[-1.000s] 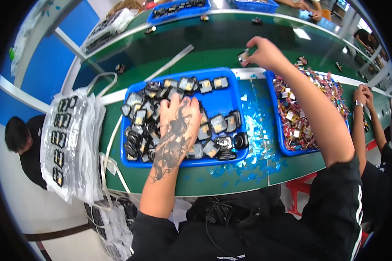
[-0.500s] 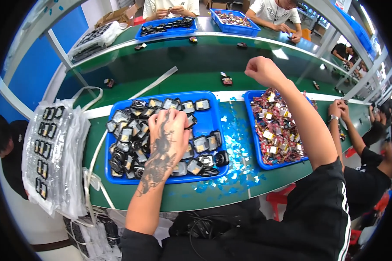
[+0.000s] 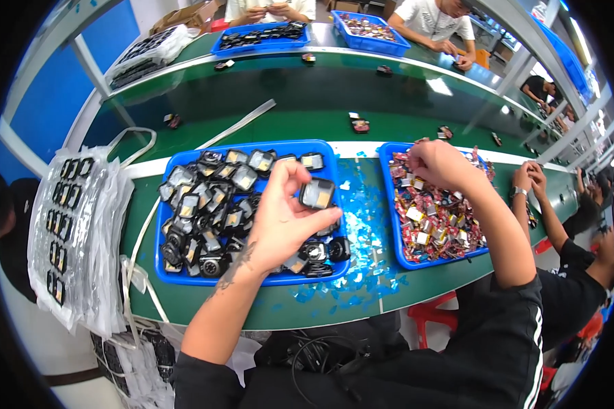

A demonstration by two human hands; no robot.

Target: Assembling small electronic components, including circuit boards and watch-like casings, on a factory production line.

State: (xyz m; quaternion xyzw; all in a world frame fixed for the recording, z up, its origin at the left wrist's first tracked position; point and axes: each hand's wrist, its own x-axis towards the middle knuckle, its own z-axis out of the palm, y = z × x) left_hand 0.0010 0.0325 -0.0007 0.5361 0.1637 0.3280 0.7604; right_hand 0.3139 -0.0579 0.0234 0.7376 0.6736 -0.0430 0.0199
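My left hand [image 3: 280, 221] is raised over the left blue tray [image 3: 252, 278], thumb and fingers closed around a small black square case [image 3: 317, 194] with a grey inner face and a yellowish patch. Below it, many similar black cases [image 3: 187, 204] lie heaped in that tray. My right hand [image 3: 443, 163] is at the far edge of the right blue tray [image 3: 393, 204], its fingers curled down. What they hold, if anything, is hidden. That tray is full of small reddish parts with white and gold pieces [image 3: 423, 218].
Blue film scraps [image 3: 361, 252] litter the green table between the trays. Clear plastic trays of black cases [image 3: 61, 225] are stacked at left. Beyond runs a green belt [image 3: 300, 116] carrying small parts [image 3: 359, 124]. Co-workers' hands [image 3: 529, 177] work at right and across the belt.
My left hand has lifted out of the heap with a black case and turned. My right hand has come down from over the belt to the right tray; a small part now shows on the belt.
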